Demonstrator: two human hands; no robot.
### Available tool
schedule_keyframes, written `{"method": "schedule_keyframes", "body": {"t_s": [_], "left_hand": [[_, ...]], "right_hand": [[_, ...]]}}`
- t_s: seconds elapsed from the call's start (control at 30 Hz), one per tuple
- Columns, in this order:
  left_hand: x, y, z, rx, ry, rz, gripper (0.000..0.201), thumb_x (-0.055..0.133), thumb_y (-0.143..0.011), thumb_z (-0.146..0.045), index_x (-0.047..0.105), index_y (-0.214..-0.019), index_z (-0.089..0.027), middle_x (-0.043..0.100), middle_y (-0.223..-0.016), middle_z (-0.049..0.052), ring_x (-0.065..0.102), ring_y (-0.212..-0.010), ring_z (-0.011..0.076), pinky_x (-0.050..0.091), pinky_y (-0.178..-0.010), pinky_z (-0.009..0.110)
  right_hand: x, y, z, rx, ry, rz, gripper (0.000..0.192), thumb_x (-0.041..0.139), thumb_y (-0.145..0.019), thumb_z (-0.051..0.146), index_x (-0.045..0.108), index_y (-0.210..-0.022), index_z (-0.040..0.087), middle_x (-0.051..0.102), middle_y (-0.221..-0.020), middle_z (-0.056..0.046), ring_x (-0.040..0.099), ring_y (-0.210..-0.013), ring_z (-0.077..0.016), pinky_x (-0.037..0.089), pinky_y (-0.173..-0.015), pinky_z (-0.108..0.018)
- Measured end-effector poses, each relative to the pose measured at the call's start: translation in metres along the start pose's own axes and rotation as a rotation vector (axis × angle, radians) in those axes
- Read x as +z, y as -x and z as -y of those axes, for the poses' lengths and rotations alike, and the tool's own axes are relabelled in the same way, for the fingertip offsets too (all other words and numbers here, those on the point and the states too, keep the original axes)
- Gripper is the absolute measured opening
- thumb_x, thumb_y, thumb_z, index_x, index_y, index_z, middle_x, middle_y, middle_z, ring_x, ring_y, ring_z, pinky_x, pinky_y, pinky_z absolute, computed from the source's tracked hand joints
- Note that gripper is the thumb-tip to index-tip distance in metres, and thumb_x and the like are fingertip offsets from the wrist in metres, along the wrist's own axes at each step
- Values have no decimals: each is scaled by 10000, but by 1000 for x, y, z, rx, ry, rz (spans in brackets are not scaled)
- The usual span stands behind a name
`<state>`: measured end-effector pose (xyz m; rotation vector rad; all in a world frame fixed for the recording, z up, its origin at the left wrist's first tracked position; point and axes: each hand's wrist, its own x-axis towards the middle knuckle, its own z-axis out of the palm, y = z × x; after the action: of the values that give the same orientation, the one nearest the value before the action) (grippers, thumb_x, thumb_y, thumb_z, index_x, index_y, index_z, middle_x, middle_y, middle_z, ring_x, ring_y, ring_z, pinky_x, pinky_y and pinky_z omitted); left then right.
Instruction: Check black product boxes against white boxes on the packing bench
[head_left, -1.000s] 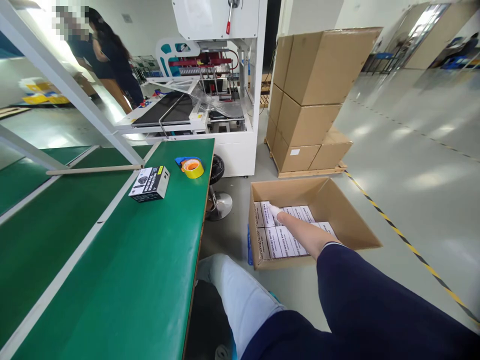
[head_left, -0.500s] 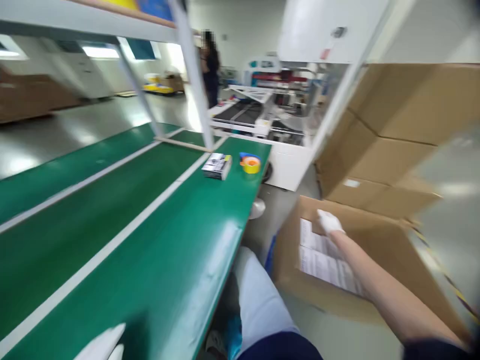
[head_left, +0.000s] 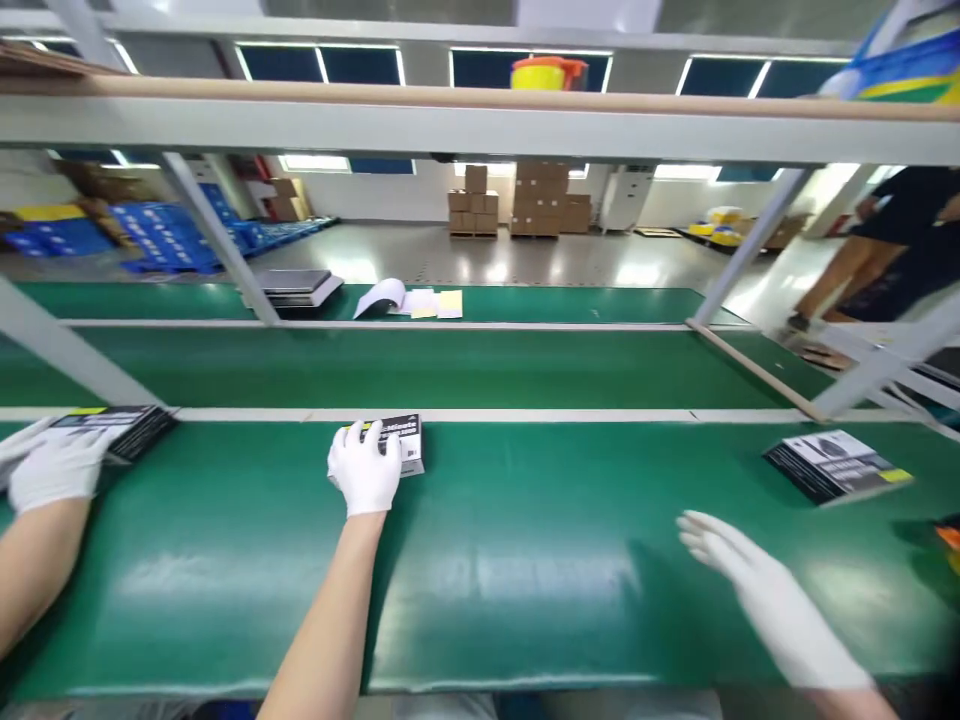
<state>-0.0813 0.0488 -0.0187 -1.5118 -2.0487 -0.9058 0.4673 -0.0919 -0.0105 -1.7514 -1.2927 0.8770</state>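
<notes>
My white-gloved left hand [head_left: 364,475] is spread over a small black-and-white cardboard box [head_left: 409,445] and grips it from above. The box sits on the green work surface [head_left: 517,540], close to the pale strip behind it. Over the right part of the surface is my right hand [head_left: 739,570], also gloved and slightly blurred. Its fingers are stretched out and hold nothing. Beyond it, to the right, lies another black-and-white box [head_left: 836,465] with a yellow patch.
At the far left, a co-worker's gloved hands [head_left: 60,475] hold a similar box [head_left: 139,430]. An orange item [head_left: 949,535] is cut off at the right edge. Shelf posts [head_left: 217,240] and a crossbar [head_left: 480,125] stand ahead. Papers [head_left: 420,302] lie on the far side.
My view has swung left from the large carton to the bench. My right hand has come out of the carton and over the green surface. My left hand now has hold of a box.
</notes>
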Motion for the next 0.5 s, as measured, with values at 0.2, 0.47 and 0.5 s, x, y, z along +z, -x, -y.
{"method": "schedule_keyframes", "body": {"t_s": [0.2, 0.47, 0.5], "left_hand": [[-3, -6, 29, -190, 130, 246, 434, 508, -901, -405, 698, -1205, -161, 519, -1387, 93, 558, -1133, 306, 441, -1029, 428], [2, 43, -67, 136, 692, 509, 390, 543, -920, -374, 656, -1248, -196, 464, -1456, 14, 460, -1326, 178, 353, -1163, 298], [0, 48, -76, 154, 723, 550, 405, 562, -911, -381, 643, -1266, -203, 440, -1476, 11, 445, -1341, 180, 352, -1166, 302]], "right_hand": [[148, -72, 55, -171, 190, 379, 568, 496, -870, 637, 661, -1238, 237, 557, -1359, -48, 466, -1315, -275, 294, -1194, -456], [216, -120, 78, -287, -126, 253, 659, 472, -924, 597, 500, -1405, 148, 447, -1465, -100, 395, -1378, -248, 244, -1212, -413], [216, -122, 76, -292, -167, 245, 676, 477, -926, 591, 466, -1429, 139, 432, -1476, -105, 403, -1374, -241, 267, -1204, -395]]}}
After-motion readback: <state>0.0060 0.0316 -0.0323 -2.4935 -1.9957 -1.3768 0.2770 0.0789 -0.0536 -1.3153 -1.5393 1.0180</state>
